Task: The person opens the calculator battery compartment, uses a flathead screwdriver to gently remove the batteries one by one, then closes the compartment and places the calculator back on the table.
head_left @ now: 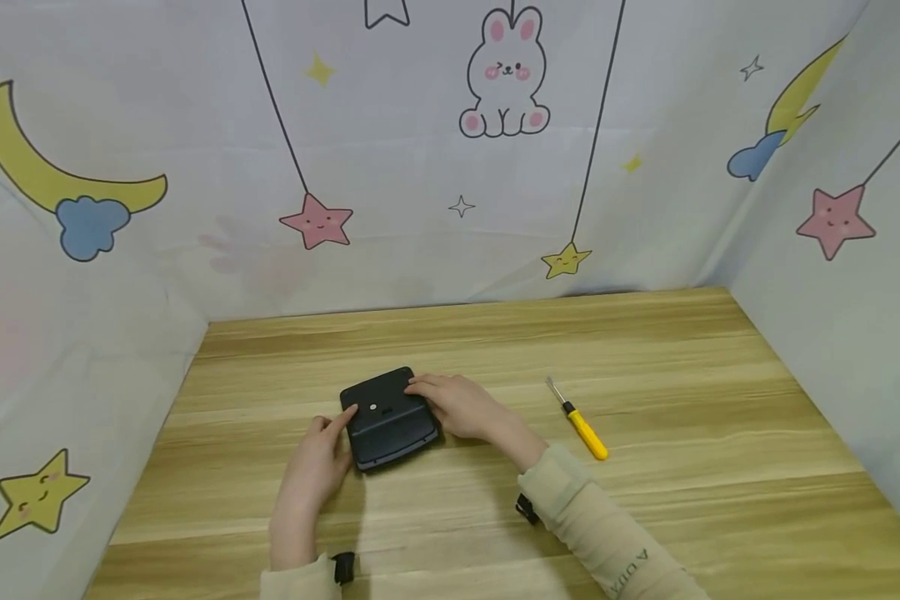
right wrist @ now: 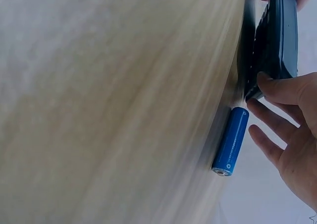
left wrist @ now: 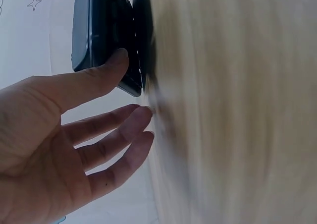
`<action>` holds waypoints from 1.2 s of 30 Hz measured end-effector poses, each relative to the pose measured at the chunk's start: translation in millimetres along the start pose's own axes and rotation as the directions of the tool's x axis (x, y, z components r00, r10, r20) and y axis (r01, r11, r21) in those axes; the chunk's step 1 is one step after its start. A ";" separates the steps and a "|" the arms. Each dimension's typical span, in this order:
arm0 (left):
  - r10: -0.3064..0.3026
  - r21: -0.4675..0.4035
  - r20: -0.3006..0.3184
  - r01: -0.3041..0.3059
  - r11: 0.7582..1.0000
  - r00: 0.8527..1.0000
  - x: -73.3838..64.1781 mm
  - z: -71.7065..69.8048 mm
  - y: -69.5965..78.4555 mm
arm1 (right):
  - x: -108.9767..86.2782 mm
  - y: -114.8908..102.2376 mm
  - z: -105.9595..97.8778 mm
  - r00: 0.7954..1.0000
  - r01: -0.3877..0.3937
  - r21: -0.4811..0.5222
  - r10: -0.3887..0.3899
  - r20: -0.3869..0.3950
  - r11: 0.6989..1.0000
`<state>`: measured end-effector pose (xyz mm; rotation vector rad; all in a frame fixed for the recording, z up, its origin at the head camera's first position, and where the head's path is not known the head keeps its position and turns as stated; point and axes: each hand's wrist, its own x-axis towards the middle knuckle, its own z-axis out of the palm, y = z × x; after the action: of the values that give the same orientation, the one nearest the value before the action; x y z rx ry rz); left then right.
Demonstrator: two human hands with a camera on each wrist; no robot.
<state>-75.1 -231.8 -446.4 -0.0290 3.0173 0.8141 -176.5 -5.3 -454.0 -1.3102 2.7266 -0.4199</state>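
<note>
A black calculator (head_left: 393, 437) lies face down on the table, its back upward and a row of keys showing along its underside in the wrist views. My left hand (head_left: 318, 467) grips its left side, the thumb (left wrist: 106, 78) against the edge and the index finger on the back. At the other side my right hand (head_left: 461, 406) holds the edge between thumb and fingers. The lower fingers of both hands spread loosely near the tabletop. Close to the right fingertips lies a blue battery (right wrist: 231, 142), hidden in the head view.
A screwdriver (head_left: 587, 432) with a yellow handle lies to the right of the right hand. The wood-grain table (head_left: 682, 400) is bordered by white cloth (head_left: 405, 167) printed with stars, moons and a rabbit at the back and sides.
</note>
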 end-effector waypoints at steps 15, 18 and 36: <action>-0.012 -0.067 -0.093 0.006 0.998 0.996 -10.7 -1.6 0.5 | -7.6 -4.2 -5.2 1.000 -0.009 0.008 0.009 -0.007 1.000; -0.023 -0.071 -0.106 0.015 0.997 0.994 -12.1 -2.5 2.1 | -9.1 -3.2 -5.1 0.999 0.003 0.018 -0.002 -0.033 1.000; -0.016 -0.135 -0.100 0.002 0.991 0.995 -17.6 -8.6 10.8 | -16.1 -0.4 -6.5 0.993 0.025 0.089 -0.014 -0.118 0.996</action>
<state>-57.9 -226.5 -433.1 -0.0881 3.0457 1.0454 -167.4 8.3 -448.2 -1.3306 2.7537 -0.6333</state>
